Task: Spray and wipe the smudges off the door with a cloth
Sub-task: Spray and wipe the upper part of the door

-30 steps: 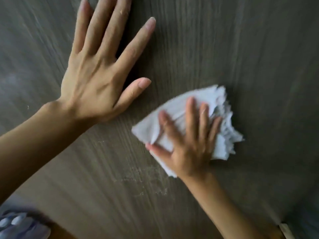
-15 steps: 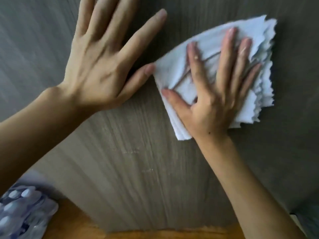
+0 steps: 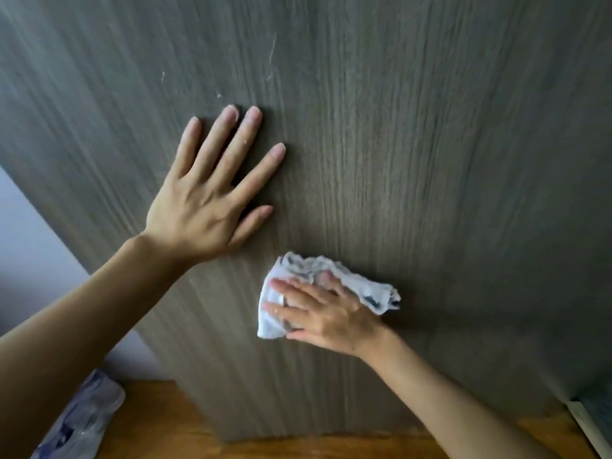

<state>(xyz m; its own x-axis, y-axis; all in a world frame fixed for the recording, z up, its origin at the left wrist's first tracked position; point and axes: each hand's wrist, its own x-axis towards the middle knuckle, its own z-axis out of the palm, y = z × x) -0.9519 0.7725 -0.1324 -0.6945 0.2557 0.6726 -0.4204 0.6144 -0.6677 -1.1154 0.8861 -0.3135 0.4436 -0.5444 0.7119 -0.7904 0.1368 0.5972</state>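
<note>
Covering cloth (image 3: 357, 279) middle: right hand (image 3: 326, 313).

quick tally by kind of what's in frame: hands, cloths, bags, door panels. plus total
Hands: 2, the left hand flat on the door and the right hand pressing the cloth
Crumpled white cloth: 1
Grey wood-grain door panel: 1
Clear plastic bag on the wooden floor: 1
Total: 5
</note>
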